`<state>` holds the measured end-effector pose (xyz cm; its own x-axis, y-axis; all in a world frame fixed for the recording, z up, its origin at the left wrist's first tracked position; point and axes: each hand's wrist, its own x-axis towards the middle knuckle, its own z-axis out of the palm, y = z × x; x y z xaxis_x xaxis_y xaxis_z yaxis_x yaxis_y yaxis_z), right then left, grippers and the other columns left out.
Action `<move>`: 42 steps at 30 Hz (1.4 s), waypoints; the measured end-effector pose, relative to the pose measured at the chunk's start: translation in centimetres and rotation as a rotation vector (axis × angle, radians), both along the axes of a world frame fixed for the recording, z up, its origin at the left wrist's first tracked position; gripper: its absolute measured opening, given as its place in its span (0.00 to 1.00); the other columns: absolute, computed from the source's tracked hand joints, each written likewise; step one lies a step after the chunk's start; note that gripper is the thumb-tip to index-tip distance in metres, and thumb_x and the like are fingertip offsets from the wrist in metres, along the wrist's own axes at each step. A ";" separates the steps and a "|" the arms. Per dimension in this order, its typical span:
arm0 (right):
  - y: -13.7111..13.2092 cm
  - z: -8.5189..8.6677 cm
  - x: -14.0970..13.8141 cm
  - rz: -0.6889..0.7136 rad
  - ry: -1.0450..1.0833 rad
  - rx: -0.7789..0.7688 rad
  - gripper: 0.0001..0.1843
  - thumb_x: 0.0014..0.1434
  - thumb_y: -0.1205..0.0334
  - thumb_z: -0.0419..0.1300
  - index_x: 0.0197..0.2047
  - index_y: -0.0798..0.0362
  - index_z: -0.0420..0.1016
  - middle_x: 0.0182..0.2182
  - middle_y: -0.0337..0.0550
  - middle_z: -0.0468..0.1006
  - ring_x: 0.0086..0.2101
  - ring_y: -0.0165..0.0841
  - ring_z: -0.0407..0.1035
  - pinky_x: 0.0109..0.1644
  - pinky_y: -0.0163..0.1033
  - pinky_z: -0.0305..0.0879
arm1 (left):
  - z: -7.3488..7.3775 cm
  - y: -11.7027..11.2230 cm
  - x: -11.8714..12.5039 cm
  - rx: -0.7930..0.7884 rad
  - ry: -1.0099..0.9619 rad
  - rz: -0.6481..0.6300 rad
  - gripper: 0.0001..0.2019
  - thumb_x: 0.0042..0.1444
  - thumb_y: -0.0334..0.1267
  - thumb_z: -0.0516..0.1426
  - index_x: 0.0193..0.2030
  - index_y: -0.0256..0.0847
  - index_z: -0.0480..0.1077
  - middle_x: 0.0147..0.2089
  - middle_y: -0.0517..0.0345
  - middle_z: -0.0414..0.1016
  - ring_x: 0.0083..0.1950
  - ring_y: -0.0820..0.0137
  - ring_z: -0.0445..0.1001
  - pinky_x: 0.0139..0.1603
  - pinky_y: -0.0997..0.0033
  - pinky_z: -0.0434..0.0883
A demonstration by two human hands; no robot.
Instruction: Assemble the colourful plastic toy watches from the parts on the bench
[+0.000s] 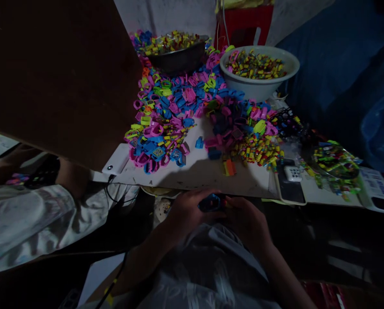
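My left hand (187,212) and my right hand (248,221) meet close to my body, just below the near edge of a white board (198,174). Both are closed on a small blue plastic piece (211,202) held between them. Beyond the hands, a big heap of pink, blue and green plastic rings (175,116) covers the board. A smaller pile of little yellow and multicoloured parts (259,150) lies to its right. An orange piece (229,167) sits alone near the board's front edge.
A white bowl (259,83) and a dark bowl (179,58) at the back hold small coloured parts. A brown board (56,73) blocks the upper left. Another person's arm (34,176) rests at left. A power bank (116,161), a small remote (293,173) and a bag of parts (335,161) lie nearby.
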<state>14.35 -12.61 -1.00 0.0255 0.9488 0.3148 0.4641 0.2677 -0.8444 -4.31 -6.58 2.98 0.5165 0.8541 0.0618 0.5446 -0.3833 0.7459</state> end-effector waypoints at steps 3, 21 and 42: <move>0.1 0.4 0.1 0.035 -0.051 0.085 0.08 0.61 0.66 0.56 0.43 0.47 0.71 0.38 0.42 0.80 0.37 0.32 0.76 0.38 0.34 0.71 | -0.1 0.1 -0.1 0.020 0.034 0.003 0.26 0.47 0.52 0.65 0.53 0.49 0.72 0.50 0.60 0.79 0.50 0.65 0.78 0.54 0.70 0.70; 0.0 0.3 -0.2 0.124 -0.329 0.113 0.08 0.64 0.70 0.49 0.44 0.52 0.64 0.36 0.45 0.74 0.36 0.33 0.69 0.39 0.37 0.65 | -0.4 -0.3 -0.3 0.114 0.243 -0.013 0.27 0.52 0.56 0.60 0.59 0.52 0.67 0.56 0.58 0.75 0.55 0.62 0.74 0.55 0.65 0.67; 0.6 0.5 -1.1 0.214 -0.568 -0.102 0.04 0.55 0.67 0.57 0.28 0.51 0.68 0.24 0.38 0.74 0.26 0.31 0.68 0.31 0.36 0.51 | -0.2 1.4 -0.6 -0.479 0.218 -0.068 0.33 0.58 0.66 0.40 0.19 0.39 0.60 0.18 0.64 0.57 0.23 0.74 0.59 0.25 0.73 0.50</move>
